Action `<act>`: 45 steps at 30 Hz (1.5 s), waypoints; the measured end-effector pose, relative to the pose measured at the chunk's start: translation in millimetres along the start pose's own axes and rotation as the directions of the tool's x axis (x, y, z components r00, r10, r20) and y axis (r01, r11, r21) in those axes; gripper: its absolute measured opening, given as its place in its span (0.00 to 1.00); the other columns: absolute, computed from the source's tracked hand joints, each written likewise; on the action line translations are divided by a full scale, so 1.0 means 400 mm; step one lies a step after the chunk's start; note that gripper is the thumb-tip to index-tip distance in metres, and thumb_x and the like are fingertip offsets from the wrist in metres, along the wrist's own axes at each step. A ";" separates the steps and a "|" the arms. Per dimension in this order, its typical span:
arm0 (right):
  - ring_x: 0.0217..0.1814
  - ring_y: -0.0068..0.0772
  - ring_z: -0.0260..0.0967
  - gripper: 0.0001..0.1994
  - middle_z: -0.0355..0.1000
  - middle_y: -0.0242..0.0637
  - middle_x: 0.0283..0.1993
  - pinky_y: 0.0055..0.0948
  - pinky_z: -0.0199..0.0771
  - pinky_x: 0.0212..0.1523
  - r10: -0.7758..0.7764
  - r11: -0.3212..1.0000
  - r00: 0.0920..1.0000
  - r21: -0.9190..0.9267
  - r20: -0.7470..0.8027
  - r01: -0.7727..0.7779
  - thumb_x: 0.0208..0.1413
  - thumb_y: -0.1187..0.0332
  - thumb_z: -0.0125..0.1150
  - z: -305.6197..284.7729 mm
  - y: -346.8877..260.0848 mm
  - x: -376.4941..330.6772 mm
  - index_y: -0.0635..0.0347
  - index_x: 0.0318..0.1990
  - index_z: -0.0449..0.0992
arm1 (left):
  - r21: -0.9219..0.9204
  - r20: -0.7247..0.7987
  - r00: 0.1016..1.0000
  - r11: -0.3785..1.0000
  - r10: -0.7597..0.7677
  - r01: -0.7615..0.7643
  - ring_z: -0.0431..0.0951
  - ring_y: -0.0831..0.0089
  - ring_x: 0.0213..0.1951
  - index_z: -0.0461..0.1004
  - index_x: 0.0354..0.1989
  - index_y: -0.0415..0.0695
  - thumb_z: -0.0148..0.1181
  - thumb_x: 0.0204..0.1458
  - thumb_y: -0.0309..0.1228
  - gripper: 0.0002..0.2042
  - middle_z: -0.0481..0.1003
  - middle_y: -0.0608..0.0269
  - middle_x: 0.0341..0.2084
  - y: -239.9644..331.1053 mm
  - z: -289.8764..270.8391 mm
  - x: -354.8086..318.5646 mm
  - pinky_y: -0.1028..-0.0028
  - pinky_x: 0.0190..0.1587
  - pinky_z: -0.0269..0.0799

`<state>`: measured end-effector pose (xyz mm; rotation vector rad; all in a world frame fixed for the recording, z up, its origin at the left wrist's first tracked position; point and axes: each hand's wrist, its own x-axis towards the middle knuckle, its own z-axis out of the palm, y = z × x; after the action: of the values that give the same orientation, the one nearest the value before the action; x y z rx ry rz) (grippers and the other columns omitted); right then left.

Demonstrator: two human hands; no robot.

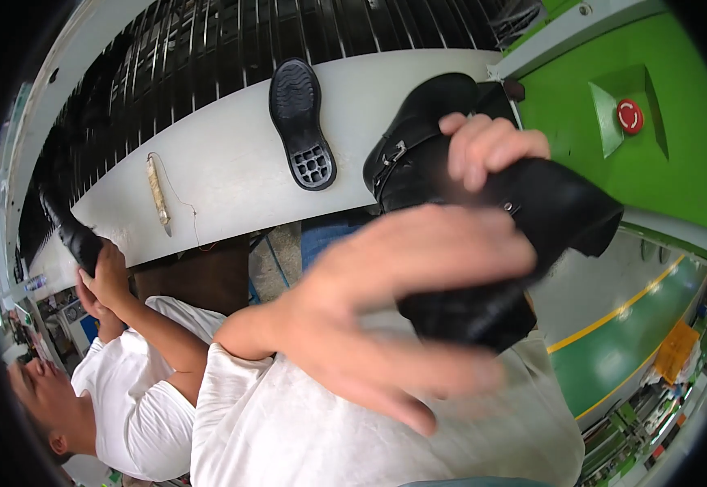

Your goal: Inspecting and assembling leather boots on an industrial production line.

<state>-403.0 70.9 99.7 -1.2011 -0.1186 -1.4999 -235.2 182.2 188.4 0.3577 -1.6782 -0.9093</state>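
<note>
A black boot (564, 203) is tilted in front of me, with a small metal stud on its side. Over its upper edge curl the fingers of my right hand (495, 150), closed on it; the rest of that arm is hidden behind the boot. My left hand (402, 300), smeared by motion, has its fingers spread in front of the boot and covers part of it. Whether it touches the leather I cannot tell. Just behind lies another black boot (406, 134) with a buckled strap. To its left, a black shoe sole (303, 126) rests on the white worktop (223, 150).
A pointed tool with a wrapped, pale handle (158, 195) and a thread lies on the worktop. Metal rollers (231, 40) run behind. At right stands a green machine (564, 97) with a red stop button (629, 116). A co-worker (142, 390) at left holds a black boot (77, 239).
</note>
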 end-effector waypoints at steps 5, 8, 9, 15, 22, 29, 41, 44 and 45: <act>0.33 0.34 0.65 0.18 0.70 0.29 0.30 0.51 0.62 0.60 0.268 0.961 0.939 -0.136 0.216 -0.243 0.78 0.55 0.54 0.034 -0.067 0.022 0.54 0.35 0.75 | 0.189 -0.703 0.678 0.862 -0.216 0.470 0.73 0.58 0.71 0.67 0.73 0.35 0.77 0.60 0.36 0.36 0.72 0.46 0.68 -0.238 -0.141 -0.036 0.57 0.73 0.71; 0.26 0.28 0.65 0.21 0.67 0.23 0.21 0.48 0.69 0.55 0.327 0.931 0.906 -0.258 0.269 -0.259 0.74 0.58 0.60 0.089 -0.079 0.047 0.54 0.26 0.78 | 0.171 -0.607 0.687 0.779 -0.398 0.603 0.77 0.55 0.67 0.65 0.74 0.33 0.84 0.54 0.46 0.46 0.73 0.42 0.66 -0.390 -0.197 -0.040 0.55 0.68 0.76; 0.24 0.27 0.63 0.17 0.65 0.22 0.20 0.47 0.70 0.53 0.310 0.941 0.907 -0.224 0.285 -0.252 0.69 0.61 0.65 0.101 -0.071 0.054 0.54 0.26 0.78 | 0.051 -0.555 0.660 0.772 -0.506 0.634 0.80 0.55 0.64 0.66 0.73 0.33 0.84 0.52 0.48 0.47 0.75 0.42 0.64 -0.410 -0.198 -0.025 0.56 0.65 0.78; 0.24 0.30 0.66 0.12 0.68 0.27 0.20 0.49 0.75 0.56 0.346 0.937 0.838 -0.204 0.423 -0.284 0.64 0.62 0.67 0.119 -0.061 0.092 0.59 0.30 0.84 | 0.072 -0.366 0.679 0.708 -0.637 0.703 0.83 0.75 0.43 0.84 0.51 0.35 0.81 0.56 0.47 0.27 0.86 0.59 0.40 -0.371 -0.213 0.069 0.71 0.48 0.81; 0.73 0.55 0.72 0.65 0.74 0.53 0.67 0.61 0.49 0.84 0.306 0.952 0.900 -0.128 0.310 -0.279 0.42 0.11 0.64 0.050 -0.064 0.006 0.68 0.69 0.73 | -0.124 -0.635 0.549 0.773 -0.544 0.623 0.83 0.77 0.42 0.83 0.51 0.34 0.76 0.63 0.38 0.19 0.86 0.61 0.39 -0.339 -0.175 0.009 0.73 0.48 0.80; 0.80 0.48 0.65 0.56 0.64 0.52 0.78 0.50 0.63 0.81 0.587 0.783 0.783 -0.101 -0.204 -0.614 0.66 0.18 0.42 -0.024 0.060 -0.094 0.59 0.84 0.53 | -0.052 -0.745 0.597 0.918 -0.298 0.393 0.82 0.75 0.50 0.79 0.63 0.38 0.76 0.63 0.34 0.23 0.83 0.60 0.49 -0.267 -0.142 0.052 0.72 0.56 0.78; 0.37 0.38 0.83 0.53 0.80 0.56 0.49 0.28 0.84 0.29 0.799 0.578 0.559 0.537 -0.221 -0.615 0.71 0.22 0.32 0.051 0.137 -0.124 0.73 0.70 0.69 | 0.045 -0.682 0.708 0.956 -0.183 0.290 0.84 0.70 0.52 0.80 0.63 0.42 0.78 0.60 0.32 0.24 0.85 0.55 0.54 -0.183 -0.131 0.117 0.67 0.58 0.81; 0.38 0.38 0.84 0.50 0.82 0.54 0.48 0.28 0.86 0.34 0.821 0.548 0.546 0.500 -0.167 -0.671 0.73 0.24 0.32 0.043 0.146 -0.130 0.70 0.68 0.72 | 0.006 -0.694 0.684 0.948 -0.224 0.317 0.87 0.61 0.56 0.77 0.64 0.34 0.75 0.61 0.30 0.25 0.86 0.46 0.53 -0.166 -0.131 0.116 0.63 0.58 0.84; 0.38 0.38 0.84 0.50 0.82 0.54 0.48 0.28 0.86 0.34 0.823 0.546 0.542 0.501 -0.171 -0.671 0.73 0.24 0.32 0.040 0.145 -0.128 0.70 0.68 0.72 | 0.001 -0.695 0.682 0.947 -0.230 0.321 0.87 0.61 0.56 0.77 0.64 0.34 0.75 0.61 0.30 0.25 0.86 0.46 0.53 -0.164 -0.131 0.115 0.63 0.58 0.84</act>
<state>-357.2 96.1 40.3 -0.4690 0.3545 -0.8139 -215.8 89.3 176.2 0.9398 -0.9864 -0.7502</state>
